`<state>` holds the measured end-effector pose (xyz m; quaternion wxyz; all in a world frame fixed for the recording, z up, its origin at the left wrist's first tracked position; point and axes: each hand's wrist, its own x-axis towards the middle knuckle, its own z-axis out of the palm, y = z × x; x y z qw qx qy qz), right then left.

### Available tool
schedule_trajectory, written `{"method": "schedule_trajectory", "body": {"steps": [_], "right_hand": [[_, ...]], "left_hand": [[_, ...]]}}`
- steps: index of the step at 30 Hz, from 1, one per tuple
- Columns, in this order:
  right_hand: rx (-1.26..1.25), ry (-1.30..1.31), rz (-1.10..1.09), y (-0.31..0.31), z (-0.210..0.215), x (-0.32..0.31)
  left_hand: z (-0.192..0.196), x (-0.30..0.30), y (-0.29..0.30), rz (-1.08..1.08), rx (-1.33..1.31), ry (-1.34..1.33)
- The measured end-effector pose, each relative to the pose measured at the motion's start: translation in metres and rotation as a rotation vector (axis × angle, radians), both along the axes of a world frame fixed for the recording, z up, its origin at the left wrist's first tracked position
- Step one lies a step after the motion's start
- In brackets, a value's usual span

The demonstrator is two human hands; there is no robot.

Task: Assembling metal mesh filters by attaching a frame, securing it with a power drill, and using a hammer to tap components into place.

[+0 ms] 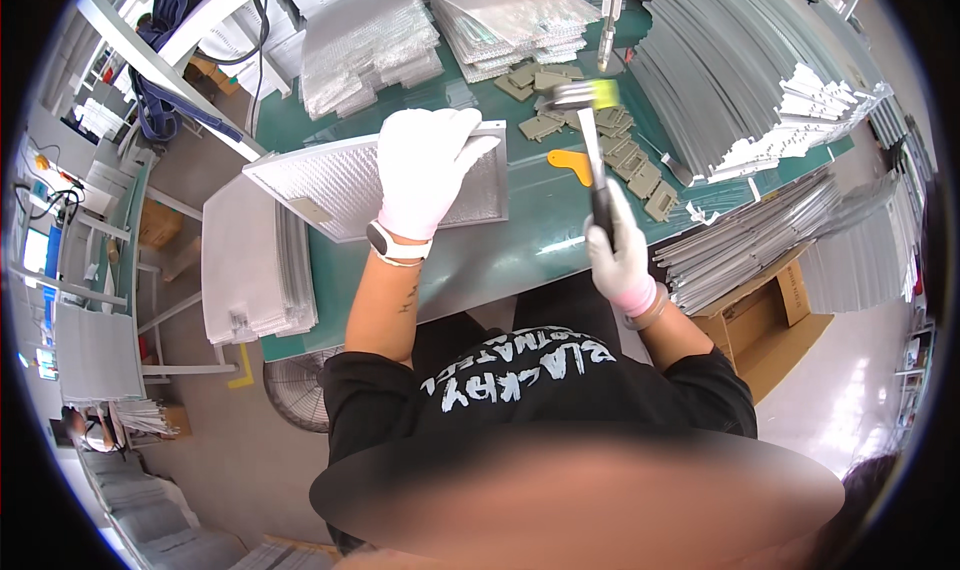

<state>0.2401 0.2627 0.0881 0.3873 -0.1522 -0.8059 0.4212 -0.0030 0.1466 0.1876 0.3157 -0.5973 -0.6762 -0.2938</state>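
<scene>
My left hand [420, 165], in a white glove, has its fingers curled over the upper edge of a framed metal mesh panel [350, 178]. The panel is tilted on the green tabletop [480, 260], and a small beige tab [310, 210] sits near its lower left edge. To the right, my gloved right hand [624, 255] is closed around the black grip of a hammer [588, 135]. Its yellow-green and metal head is raised and blurred. An orange flat plastic piece [570, 164] lies beside the hammer, among several olive plastic clips [630, 160].
Stacks of mesh sheets [370, 45] and wrapped panels [510, 15] stand at the back. Long grey strips [720, 60] cover the right side. Flat panels [255, 255] lean at the left table edge; an open cardboard box [770, 325] stands at lower right.
</scene>
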Motion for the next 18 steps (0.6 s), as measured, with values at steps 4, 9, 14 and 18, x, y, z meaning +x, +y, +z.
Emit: {"method": "schedule_trajectory", "body": {"steps": [4,9,14,18], "right_hand": [[-0.181,0.07,0.019,0.004,-0.003,0.005],[0.328,-0.157,0.028,0.029,0.051,0.01],[0.596,-0.021,-0.036,0.066,0.13,0.032],[0.519,0.194,0.107,0.072,0.171,0.034]], "left_hand": [[0.0,0.002,0.001,-0.007,0.017,0.002],[-0.005,-0.001,0.001,-0.015,0.029,0.004],[-0.016,0.002,0.009,-0.035,0.218,0.063],[-0.018,0.011,0.014,0.076,0.209,-0.009]]}}
